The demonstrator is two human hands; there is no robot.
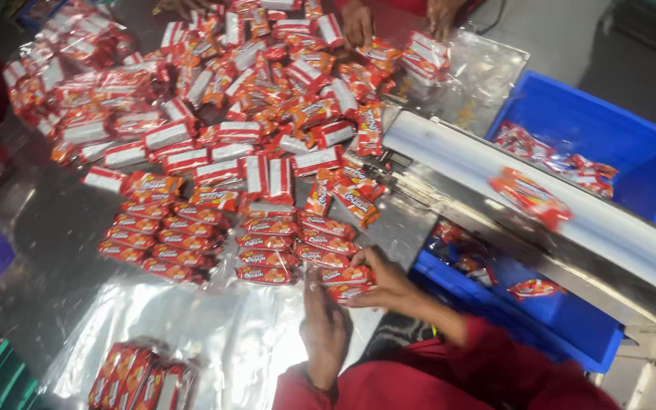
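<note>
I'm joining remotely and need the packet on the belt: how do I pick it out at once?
Find the long white conveyor belt running diagonally down the right side, in front of the blue crate. Midway along it lies one red-orange snack packet. It is blurred and alone on the belt, unlike the packets heaped on the steel table.

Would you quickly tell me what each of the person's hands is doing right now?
Left hand: fingers extended flat, holding nothing, resting on the clear plastic sheet.
Right hand: closed on a red biscuit packet at the row's end.
</note>
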